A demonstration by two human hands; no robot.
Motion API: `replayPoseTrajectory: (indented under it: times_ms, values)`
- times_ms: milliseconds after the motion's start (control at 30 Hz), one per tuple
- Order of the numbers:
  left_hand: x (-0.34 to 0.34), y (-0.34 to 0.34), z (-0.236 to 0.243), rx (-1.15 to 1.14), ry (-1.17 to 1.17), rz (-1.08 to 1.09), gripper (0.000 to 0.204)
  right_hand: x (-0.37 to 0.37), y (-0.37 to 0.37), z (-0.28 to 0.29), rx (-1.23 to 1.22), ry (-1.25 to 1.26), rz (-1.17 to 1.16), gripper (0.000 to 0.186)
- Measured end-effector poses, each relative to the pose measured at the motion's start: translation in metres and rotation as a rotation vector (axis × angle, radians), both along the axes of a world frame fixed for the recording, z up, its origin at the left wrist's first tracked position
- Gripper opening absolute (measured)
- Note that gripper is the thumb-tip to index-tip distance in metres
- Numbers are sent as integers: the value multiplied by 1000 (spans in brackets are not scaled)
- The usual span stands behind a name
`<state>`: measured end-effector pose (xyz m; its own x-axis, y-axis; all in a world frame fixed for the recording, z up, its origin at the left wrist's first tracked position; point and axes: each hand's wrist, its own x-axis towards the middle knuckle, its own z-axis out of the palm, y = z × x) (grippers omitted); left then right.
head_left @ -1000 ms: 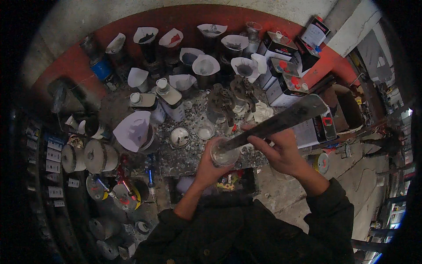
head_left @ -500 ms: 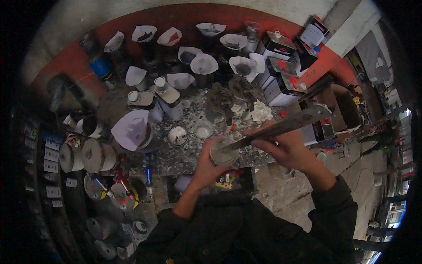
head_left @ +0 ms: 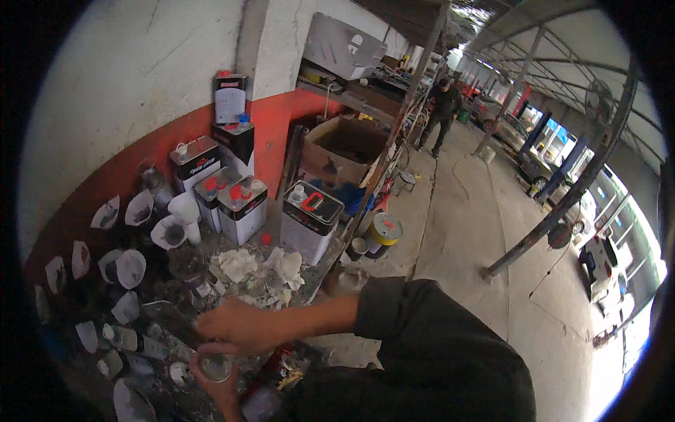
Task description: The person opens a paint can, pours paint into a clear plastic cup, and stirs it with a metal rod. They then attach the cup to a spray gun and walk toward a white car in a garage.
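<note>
The left hand [head_left: 219, 385] is curling from below around a small clear cup [head_left: 214, 366], fingers wrapped on its side, low at the near edge of the worktop [head_left: 246, 281]. The right hand [head_left: 235, 325] is lying just above the cup, fingers closed over a flat grey stirring stick [head_left: 169, 318] that is slanting away to the left over the clutter. Both hands are sitting close together, one over the other, each clamped on its own thing. The dark sleeve [head_left: 429, 344] of the right arm is crossing in from the right.

Just beyond the hands, crumpled white rags [head_left: 264, 267] are lying on the spattered top. Behind them a square tin with a black top [head_left: 309, 221] is standing near the right edge of the worktop, and two more square tins [head_left: 228, 204] are standing side by side toward the back, with other cans stacked against the red and white wall [head_left: 274, 130]. Along the back left edge white paper cone filters [head_left: 130, 267] are sitting in dark pots. An open cardboard box [head_left: 344, 148] is resting past the right end. A yellow-lidded round can [head_left: 383, 232] is sitting on the concrete floor [head_left: 464, 225] below. Far off, a person [head_left: 441, 112] is standing in the aisle.
</note>
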<state>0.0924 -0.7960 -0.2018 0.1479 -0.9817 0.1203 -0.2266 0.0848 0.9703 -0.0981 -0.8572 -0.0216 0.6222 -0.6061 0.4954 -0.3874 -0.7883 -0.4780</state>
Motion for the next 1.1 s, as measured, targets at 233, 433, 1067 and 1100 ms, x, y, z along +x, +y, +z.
replayPoseTrajectory:
  times_ms: [233, 433, 1067, 1100]
  values:
    - [-5, 2, -4, 27, 19, -61, 96, 2, 19, -9, 167, -123, -240, 31]
    - [2, 8, 2, 41, 143, -234, 96, -6, 1, -3, 20, -179, -212, 33]
    - [0, 12, 34, 36, -11, -136, 86, -7, 1, 11, 43, -20, 30, 35]
    - [-1, 16, 34, 32, -116, -93, 84, -7, 6, 11, 149, 33, 52, 34]
